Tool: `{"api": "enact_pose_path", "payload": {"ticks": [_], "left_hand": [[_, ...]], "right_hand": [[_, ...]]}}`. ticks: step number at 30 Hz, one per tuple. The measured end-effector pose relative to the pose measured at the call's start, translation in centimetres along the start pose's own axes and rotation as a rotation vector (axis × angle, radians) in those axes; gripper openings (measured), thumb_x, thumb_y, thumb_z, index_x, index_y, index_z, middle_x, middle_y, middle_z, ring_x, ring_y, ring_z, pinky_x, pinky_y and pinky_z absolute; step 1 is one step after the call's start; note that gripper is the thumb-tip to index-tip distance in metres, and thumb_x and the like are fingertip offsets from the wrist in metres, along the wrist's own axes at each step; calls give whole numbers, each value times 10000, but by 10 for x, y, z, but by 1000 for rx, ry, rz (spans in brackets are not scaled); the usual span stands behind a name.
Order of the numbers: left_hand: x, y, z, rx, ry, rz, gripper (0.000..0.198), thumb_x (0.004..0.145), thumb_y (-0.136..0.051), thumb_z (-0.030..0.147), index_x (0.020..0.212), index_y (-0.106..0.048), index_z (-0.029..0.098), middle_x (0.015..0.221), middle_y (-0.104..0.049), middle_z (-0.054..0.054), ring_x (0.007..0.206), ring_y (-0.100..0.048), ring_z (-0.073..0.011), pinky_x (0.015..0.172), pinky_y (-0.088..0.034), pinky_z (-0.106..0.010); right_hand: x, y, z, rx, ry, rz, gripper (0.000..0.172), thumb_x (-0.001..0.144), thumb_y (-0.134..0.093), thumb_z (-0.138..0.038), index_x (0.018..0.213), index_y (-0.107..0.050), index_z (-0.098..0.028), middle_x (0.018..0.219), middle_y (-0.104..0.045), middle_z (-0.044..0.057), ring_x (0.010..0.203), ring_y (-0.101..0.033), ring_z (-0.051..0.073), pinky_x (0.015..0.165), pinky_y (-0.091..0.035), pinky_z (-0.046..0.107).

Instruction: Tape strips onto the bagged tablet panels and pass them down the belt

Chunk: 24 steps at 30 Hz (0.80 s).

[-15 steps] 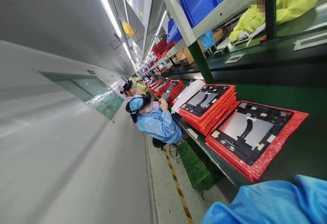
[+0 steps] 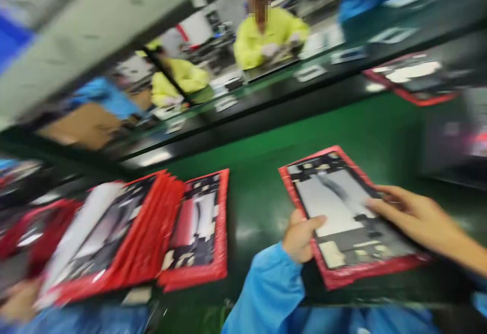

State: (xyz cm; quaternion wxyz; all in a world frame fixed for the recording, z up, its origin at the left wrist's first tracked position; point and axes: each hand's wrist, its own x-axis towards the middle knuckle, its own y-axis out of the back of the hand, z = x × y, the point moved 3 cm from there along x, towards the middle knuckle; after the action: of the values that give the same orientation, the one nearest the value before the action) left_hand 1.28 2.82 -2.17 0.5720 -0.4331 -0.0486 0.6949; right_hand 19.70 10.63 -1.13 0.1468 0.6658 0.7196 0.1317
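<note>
Taking mid-view as the dial's centre, I have the panel (image 2: 338,212) at 4 o'clock, lying on red wrap (image 2: 380,269); whether both rest on the table (image 2: 253,207) or are raised, I cannot tell. My left hand (image 2: 302,237) holds the panel's edge on its 8 o'clock side, thumb across the top, other fingers mostly hidden. My right hand (image 2: 414,217) is at the 3 o'clock edge, thumb and forefinger slightly apart; I can't tell if they grip. At 7 o'clock I see a second panel (image 2: 205,222) on red wrap, beside a stack (image 2: 152,242) at 8, with a white sheet (image 2: 81,232) along its left. A worker in yellow (image 2: 266,39) sits near 12.
</note>
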Motion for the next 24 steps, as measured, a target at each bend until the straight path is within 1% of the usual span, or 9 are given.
{"api": "enact_pose_path", "payload": {"ticks": [3, 7, 9, 11, 13, 16, 18, 21, 24], "left_hand": [[4, 0, -10, 83, -8, -23, 606, 615, -759, 201, 1171, -528, 127, 1006, -660, -119, 919, -629, -252, 857, -489, -402], [-10, 13, 1, 386, -153, -56, 623, 736, -677, 306, 1280, -429, 131, 1045, -644, -134, 882, -635, -206, 797, -505, -336], [-16, 23, 10, 652, -259, 81, 642, 776, -626, 372, 1321, -380, 138, 1011, -650, -131, 797, -642, -186, 710, -521, -310], [-17, 33, 20, 961, -421, 312, 620, 801, -575, 420, 1329, -379, 158, 1073, -627, -140, 830, -637, -201, 675, -528, -315], [-15, 37, 26, 1257, -613, 415, 548, 841, -507, 416, 1324, -401, 179, 1249, -533, -142, 1064, -562, -241, 831, -501, -378], [-5, 35, 20, 1627, -751, 292, 507, 894, -406, 354, 1368, -347, 184, 1412, -371, -96, 1334, -272, -240, 1096, -222, -477], [1, 35, 13, 1797, -756, 248, 530, 903, -378, 334, 1401, -281, 182, 1439, -326, -74, 1371, -162, -234, 1115, -123, -509], [6, 40, 7, 1932, -767, 275, 555, 899, -363, 323, 1418, -235, 178, 1443, -319, -66, 1377, -134, -244, 1098, -160, -533], [12, 46, 8, 1986, -813, 310, 557, 890, -356, 322, 1414, -245, 166, 1426, -349, -75, 1368, -174, -250, 1084, -189, -544]], "right_hand": [[-18, 15, 30, 176, -123, -172, 517, 740, -672, -431, 1171, -543, -177, 864, -670, 77, 776, -641, 246, 670, -537, 369], [-28, 1, 41, 453, -202, -125, 589, 772, -643, -419, 1256, -457, -139, 861, -678, 80, 742, -648, 214, 637, -549, 322], [-30, -2, 40, 484, -182, -111, 584, 773, -646, -400, 1262, -466, -136, 897, -680, 85, 755, -646, 209, 657, -549, 322], [-29, -2, 39, 495, -142, -112, 587, 778, -643, -385, 1278, -467, -134, 975, -673, 97, 828, -640, 221, 718, -543, 337], [-26, -2, 37, 476, -84, -116, 582, 788, -631, -372, 1298, -465, -144, 1059, -653, 99, 921, -618, 237, 796, -523, 358], [-23, 0, 33, 339, 22, -101, 522, 813, -595, -362, 1292, -496, -178, 1054, -655, 76, 950, -603, 250, 827, -500, 377], [-23, 6, 28, 134, 112, -45, 440, 817, -584, -355, 1229, -566, -201, 955, -669, 64, 884, -610, 245, 796, -495, 378], [-25, 31, 23, -87, 201, 155, 296, 792, -613, -343, 1038, -679, -192, 864, -643, 73, 794, -593, 218, 731, -475, 349], [-25, 66, 30, 155, 32, 410, 226, 755, -658, -368, 838, -690, -160, 725, -594, 52, 632, -553, 152, 542, -438, 268]]}}
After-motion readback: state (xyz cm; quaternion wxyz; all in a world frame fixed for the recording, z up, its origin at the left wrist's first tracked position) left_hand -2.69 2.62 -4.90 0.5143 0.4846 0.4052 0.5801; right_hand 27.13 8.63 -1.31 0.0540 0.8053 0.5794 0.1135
